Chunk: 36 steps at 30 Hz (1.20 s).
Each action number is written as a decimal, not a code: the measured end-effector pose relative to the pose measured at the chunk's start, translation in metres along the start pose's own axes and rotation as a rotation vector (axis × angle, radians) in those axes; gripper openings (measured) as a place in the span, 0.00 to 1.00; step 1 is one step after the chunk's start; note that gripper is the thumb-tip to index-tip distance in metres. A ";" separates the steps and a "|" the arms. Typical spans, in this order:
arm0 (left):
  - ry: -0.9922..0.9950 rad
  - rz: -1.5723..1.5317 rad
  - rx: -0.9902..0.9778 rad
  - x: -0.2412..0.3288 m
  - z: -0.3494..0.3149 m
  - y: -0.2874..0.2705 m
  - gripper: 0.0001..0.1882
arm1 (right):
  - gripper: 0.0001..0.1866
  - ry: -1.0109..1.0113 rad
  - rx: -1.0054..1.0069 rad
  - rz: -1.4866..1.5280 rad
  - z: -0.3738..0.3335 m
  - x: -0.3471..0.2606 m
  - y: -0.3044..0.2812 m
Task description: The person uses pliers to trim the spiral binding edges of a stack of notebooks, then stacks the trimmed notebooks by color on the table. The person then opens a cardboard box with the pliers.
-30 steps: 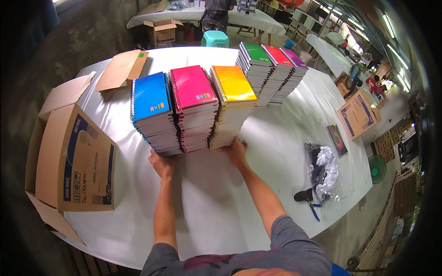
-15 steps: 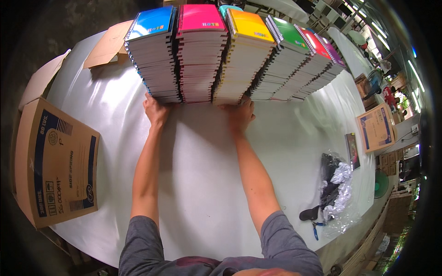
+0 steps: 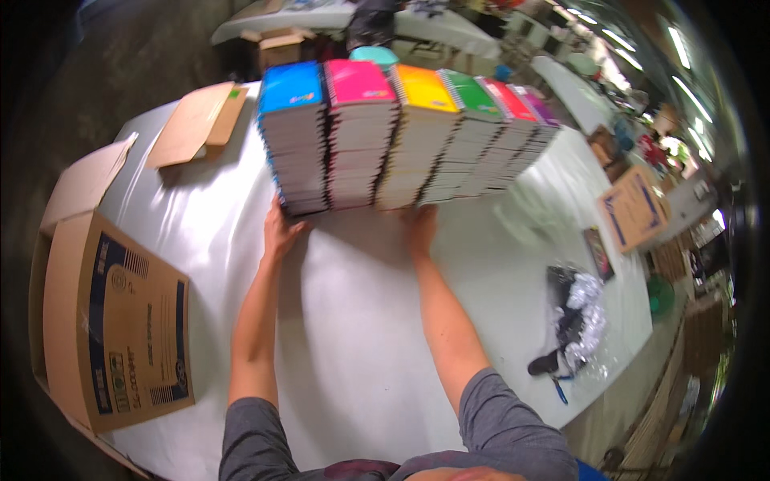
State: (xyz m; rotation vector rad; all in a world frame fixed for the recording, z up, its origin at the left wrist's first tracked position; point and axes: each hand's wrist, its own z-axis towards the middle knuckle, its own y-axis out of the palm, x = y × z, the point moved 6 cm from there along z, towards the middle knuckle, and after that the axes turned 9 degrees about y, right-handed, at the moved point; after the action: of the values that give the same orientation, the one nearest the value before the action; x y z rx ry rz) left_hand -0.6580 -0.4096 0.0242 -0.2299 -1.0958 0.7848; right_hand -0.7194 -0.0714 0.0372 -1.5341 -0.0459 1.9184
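Six tall stacks of spiral notebooks stand side by side across the far part of the white table: blue [image 3: 293, 160], pink [image 3: 361, 152], yellow [image 3: 413, 156], green [image 3: 461, 152], red [image 3: 501, 144] and purple [image 3: 539, 112]. At the lower left corner of the blue stack is my left hand [image 3: 280, 234], its thumb spread to the right and its fingers pointing up along the stack's side. My right hand [image 3: 420, 231] is against the near base of the yellow stack; its fingers are blurred and partly hidden.
On the left stands an open cardboard carton [image 3: 136, 329], with a folded cardboard piece [image 3: 196, 128] behind it. Clear plastic wrap with black material [image 3: 577, 321] and blue-handled pliers [image 3: 560, 390] lie at the right. Beyond the table's right edge is another carton [image 3: 634, 210].
The view has tilted, so the stacks sit lower in the picture and more of the room behind shows. My left thumb has moved out from the blue stack's base.
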 end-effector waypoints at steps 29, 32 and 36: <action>0.065 -0.649 -0.717 0.360 -0.341 0.150 0.30 | 0.08 0.170 -0.751 -0.397 -0.351 0.019 -0.359; -0.003 -0.491 -0.726 0.359 -0.325 0.135 0.28 | 0.08 0.157 -0.723 -0.246 -0.346 0.034 -0.364; 0.068 -0.423 -0.689 0.411 -0.317 0.142 0.28 | 0.11 0.216 -0.842 -0.188 -0.343 0.039 -0.363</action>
State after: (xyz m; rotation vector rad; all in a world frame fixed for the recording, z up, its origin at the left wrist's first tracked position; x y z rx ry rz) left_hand -0.3567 0.0315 0.0921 -0.5755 -1.2651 0.0009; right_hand -0.2496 0.1031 0.0517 -2.1556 -0.9682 1.6395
